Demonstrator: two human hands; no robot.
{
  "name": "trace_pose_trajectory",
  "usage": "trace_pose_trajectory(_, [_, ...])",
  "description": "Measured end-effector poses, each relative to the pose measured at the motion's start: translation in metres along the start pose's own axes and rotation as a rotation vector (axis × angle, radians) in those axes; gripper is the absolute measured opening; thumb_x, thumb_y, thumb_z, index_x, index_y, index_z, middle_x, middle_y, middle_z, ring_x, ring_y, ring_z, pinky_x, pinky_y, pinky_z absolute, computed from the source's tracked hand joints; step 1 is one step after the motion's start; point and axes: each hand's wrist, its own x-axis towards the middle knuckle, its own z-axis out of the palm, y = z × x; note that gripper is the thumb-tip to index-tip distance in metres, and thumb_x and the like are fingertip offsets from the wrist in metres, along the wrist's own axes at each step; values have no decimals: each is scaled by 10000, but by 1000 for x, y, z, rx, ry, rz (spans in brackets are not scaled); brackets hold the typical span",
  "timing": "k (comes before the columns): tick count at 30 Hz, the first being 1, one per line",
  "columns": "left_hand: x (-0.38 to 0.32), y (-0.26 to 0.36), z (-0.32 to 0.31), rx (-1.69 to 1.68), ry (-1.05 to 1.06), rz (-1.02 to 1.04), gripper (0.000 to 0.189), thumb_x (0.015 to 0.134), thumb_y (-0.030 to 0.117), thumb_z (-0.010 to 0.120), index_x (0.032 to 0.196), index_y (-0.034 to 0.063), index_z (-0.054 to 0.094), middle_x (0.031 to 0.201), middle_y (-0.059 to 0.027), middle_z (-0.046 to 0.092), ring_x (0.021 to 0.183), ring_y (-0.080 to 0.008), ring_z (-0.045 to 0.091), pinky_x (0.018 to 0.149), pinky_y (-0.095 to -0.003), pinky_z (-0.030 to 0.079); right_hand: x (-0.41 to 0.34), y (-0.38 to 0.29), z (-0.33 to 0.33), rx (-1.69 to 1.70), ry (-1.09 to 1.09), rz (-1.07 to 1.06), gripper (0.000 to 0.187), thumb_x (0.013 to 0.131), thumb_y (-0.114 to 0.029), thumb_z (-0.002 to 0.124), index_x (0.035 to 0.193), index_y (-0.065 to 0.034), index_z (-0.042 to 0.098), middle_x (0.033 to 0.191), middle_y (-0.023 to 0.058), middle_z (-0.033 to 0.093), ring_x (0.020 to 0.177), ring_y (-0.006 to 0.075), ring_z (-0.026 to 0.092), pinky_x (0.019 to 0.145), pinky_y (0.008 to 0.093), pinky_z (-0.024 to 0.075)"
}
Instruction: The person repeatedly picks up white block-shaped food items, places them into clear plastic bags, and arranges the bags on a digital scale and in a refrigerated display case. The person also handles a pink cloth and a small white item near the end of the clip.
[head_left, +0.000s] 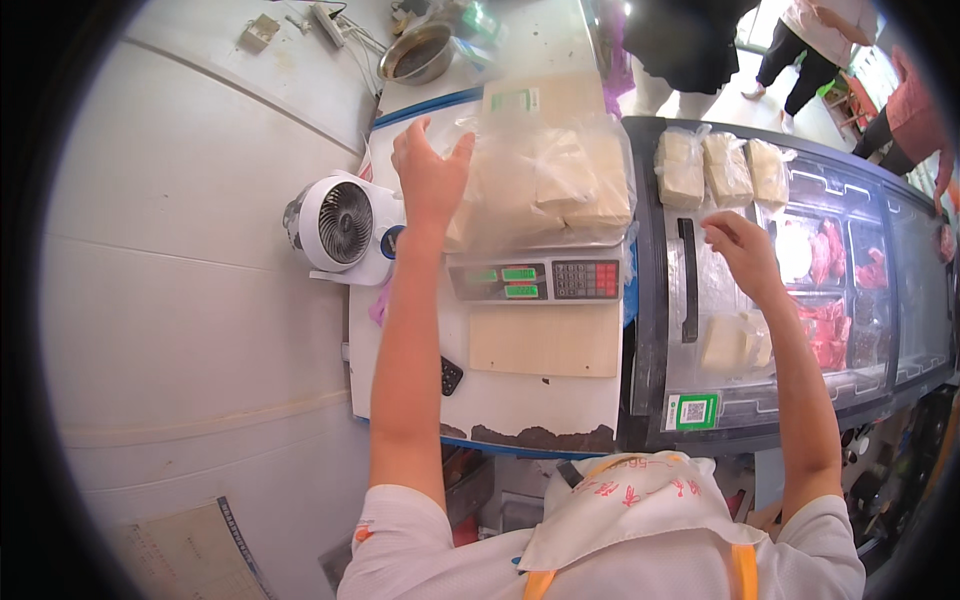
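Blocks of what looks like tofu in clear plastic bags (585, 180) cover the pan of a digital scale, whose display and keypad panel (534, 281) faces me. My left hand (431, 169) is raised at the left edge of these bags, fingers spread and apparently empty. To the right, my right hand (742, 247) hovers over the glass lid of a display freezer with fingers bent; no object shows in it. Beyond it, bagged pale blocks (727, 169) stand in a row on the lid. Another bagged block (724, 341) lies on the lid beside my right forearm.
A white fan (341, 225) stands left of the scale. Nearer me are a wooden board (544, 341) and a dark remote or keypad (450, 375). A metal bowl (418, 54) is at the back. Red meat (829, 334) shows through the freezer glass (780, 397). People stand beyond the freezer.
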Motion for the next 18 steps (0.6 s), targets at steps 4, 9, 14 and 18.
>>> trace_pose_trajectory(4, [-12, 52, -9, -59, 51, 124, 544, 952, 188, 790, 1408, -23, 580, 1401, -223, 599, 1314, -365, 563, 1111, -474, 461, -24, -32, -5, -151, 10, -56, 222, 1032, -166, 722, 1189, -11, 754, 1022, 78, 780, 914, 150, 703, 848, 313, 552])
trace_pose_trajectory(9, [-171, 87, 0, -344, -31, -33, 318, 976, 68, 719, 1282, 0, 667, 1262, -146, 693, 1154, -296, 659, 1008, -437, 514, -101, 20, -65, -230, 312, 67, 249, 1030, -232, 728, 1217, -71, 759, 1133, 90, 771, 1086, 223, 686, 937, 357, 519])
trace_pose_trajectory(14, [-324, 166, 50, -599, -708, -232, 337, 920, 31, 747, 1248, 6, 673, 1239, -165, 661, 1149, -308, 650, 959, -405, 549, -196, 70, -91, -597, 537, 120, 571, 982, -334, 792, 1443, -48, 612, 1373, 168, 654, 1293, 325, 584, 1110, 419, 441])
trace_pose_trajectory(18, [-348, 255, 76, -585, -692, -25, 421, 898, 140, 835, 1265, 32, 658, 1265, -157, 621, 1185, -298, 613, 928, -408, 551, -235, 74, -91, -684, 659, 250, 721, 884, -361, 877, 1420, 4, 563, 1289, 192, 647, 1177, 328, 612, 1020, 440, 474])
